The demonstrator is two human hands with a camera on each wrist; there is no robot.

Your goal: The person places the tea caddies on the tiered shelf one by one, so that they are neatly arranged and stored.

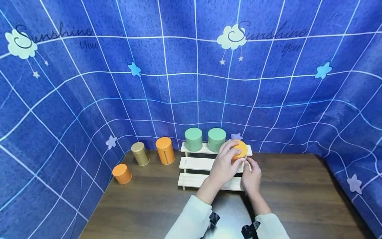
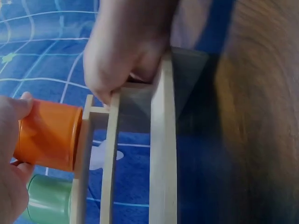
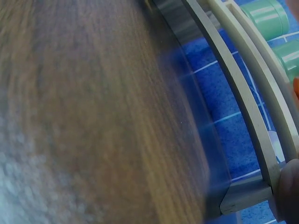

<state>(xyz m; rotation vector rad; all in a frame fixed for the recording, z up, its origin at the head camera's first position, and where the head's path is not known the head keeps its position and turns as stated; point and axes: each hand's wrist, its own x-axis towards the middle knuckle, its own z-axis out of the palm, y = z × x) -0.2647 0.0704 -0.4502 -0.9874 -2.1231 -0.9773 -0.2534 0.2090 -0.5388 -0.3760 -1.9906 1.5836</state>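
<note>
A pale wooden three-tier rack (image 1: 195,163) stands on the table. Fingers and thumb of my left hand (image 1: 222,166) grip a round orange tin (image 1: 240,149) at the right end of the top tier. In the left wrist view this orange tin (image 2: 51,135) has its base at the top board, beside a green tin (image 2: 49,198). My right hand (image 1: 251,176) holds the rack's right end near the middle tier, its fingers curled in the left wrist view. Two green tins (image 1: 193,139) stand on the top tier, left of the orange one.
Left of the rack, a tall orange tin (image 1: 165,151), a gold tin (image 1: 140,154) and a short orange tin (image 1: 122,174) stand on the brown wooden table (image 1: 143,205). A blue gridded curtain (image 1: 179,86) hangs behind and at both sides.
</note>
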